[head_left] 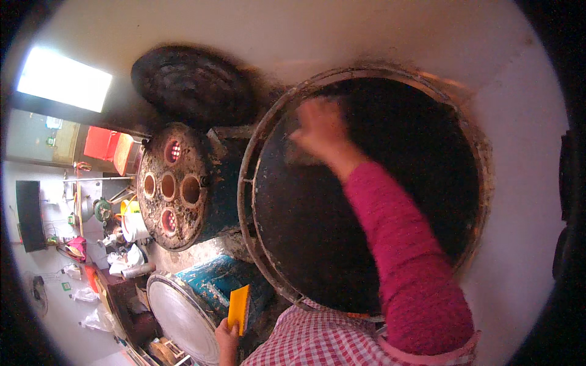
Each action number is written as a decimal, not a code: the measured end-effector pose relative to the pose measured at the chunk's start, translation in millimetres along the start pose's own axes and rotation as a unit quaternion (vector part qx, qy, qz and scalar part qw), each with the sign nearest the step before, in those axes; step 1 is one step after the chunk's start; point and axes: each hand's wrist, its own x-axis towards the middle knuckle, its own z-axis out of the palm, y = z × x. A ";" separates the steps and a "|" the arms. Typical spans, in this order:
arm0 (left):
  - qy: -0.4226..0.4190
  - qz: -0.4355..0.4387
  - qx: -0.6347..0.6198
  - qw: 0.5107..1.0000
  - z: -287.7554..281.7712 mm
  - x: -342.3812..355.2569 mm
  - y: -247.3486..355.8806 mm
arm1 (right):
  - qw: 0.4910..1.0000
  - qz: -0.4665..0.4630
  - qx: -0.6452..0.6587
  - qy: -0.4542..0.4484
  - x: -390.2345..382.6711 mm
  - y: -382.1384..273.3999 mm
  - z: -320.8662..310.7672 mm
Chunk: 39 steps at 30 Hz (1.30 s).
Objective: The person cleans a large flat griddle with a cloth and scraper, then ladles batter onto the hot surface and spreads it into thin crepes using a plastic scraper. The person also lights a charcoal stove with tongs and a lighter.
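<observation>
A large round black griddle [366, 232] with a metal ring around it fills the right half of the head view. Over its far left part is my right hand [322, 128], reaching across in a dark pink sleeve. Motion smears the fingers, so I cannot make out whether they grip anything. A dull greyish patch [300, 154] shows on the griddle beside that hand. At the lower edge my left hand [227, 338] is closed around a flat yellow scraper [239, 308], held upright to the left of the griddle.
Left of the griddle stands a round stove [176, 210] with several holes, two glowing red. A blackened disc [193, 85] leans against the wall behind it. Nearer is a blue drum [223, 274] with a pale round top [183, 314]. A white bucket [133, 227] stands farther left.
</observation>
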 end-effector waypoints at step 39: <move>0.008 -0.002 -0.038 0.999 4.3 -1.0 -12.1 | 0.943 -0.130 -0.136 -0.275 -28.3 -121.1 80.7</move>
